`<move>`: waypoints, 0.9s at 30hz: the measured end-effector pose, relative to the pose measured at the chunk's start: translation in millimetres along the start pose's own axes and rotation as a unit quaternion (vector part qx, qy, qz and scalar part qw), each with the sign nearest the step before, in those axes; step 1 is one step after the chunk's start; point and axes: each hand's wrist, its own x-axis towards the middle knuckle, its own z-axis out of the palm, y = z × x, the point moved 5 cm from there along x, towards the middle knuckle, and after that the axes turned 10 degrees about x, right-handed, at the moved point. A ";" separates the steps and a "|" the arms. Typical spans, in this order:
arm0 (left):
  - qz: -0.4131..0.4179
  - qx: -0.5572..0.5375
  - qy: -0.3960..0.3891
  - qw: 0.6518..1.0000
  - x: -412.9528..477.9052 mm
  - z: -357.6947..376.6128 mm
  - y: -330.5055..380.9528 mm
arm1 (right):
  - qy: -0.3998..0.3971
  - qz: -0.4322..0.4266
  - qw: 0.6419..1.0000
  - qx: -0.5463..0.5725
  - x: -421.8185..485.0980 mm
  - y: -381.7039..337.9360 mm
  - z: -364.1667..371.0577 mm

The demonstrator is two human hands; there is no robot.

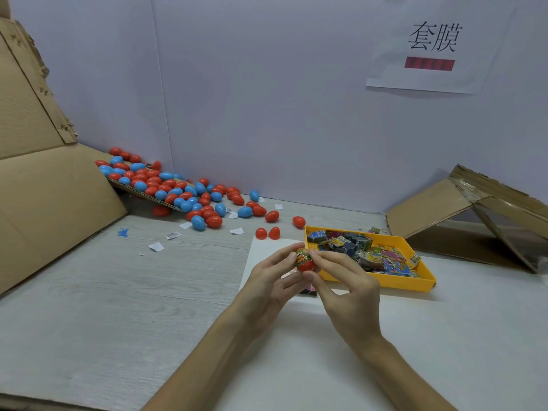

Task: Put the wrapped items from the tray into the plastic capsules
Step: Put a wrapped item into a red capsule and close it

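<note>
My left hand (pixel 272 281) and my right hand (pixel 344 287) meet in front of the yellow tray (pixel 397 284). Together they pinch a red capsule half (pixel 307 265) with a colourful wrapped item (pixel 302 257) sticking out of its top. The tray holds several more wrapped items (pixel 382 258). Two open red capsule halves (pixel 267 233) lie joined on the table just beyond my hands. A heap of red and blue closed capsules (pixel 184 191) spills from a cardboard flap at the back left.
A white sheet (pixel 264 253) lies under my hands. An open cardboard box (pixel 44 185) stands at the left, and a flattened box (pixel 474 212) at the right. Small paper scraps (pixel 156 246) dot the grey table. White walls close the back.
</note>
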 end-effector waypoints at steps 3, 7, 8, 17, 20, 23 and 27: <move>-0.005 0.006 0.013 1.000 1.1 -0.9 -0.7 | 0.001 -0.006 1.000 -0.002 -0.8 -1.3 -0.2; -0.007 0.004 0.009 1.000 1.2 -0.1 -1.1 | 0.004 -0.019 1.000 -0.004 -1.3 -2.3 -0.8; -0.007 0.003 0.007 1.000 1.1 -0.3 -1.5 | 0.005 -0.021 1.000 -0.005 -1.3 -2.2 -0.7; -0.001 0.099 0.031 0.995 0.2 -2.2 -1.2 | -0.027 0.105 0.989 0.105 1.6 4.9 3.3; 0.002 0.115 0.035 0.993 1.0 -0.7 -1.7 | -0.046 0.121 0.986 0.101 1.6 7.7 5.5; 0.011 0.095 0.059 0.994 2.4 -1.3 -0.6 | -0.038 0.122 0.986 0.103 2.5 9.0 3.4; 0.013 0.088 0.084 0.993 2.4 -2.8 -1.7 | -0.021 0.148 0.982 0.114 2.2 14.2 0.5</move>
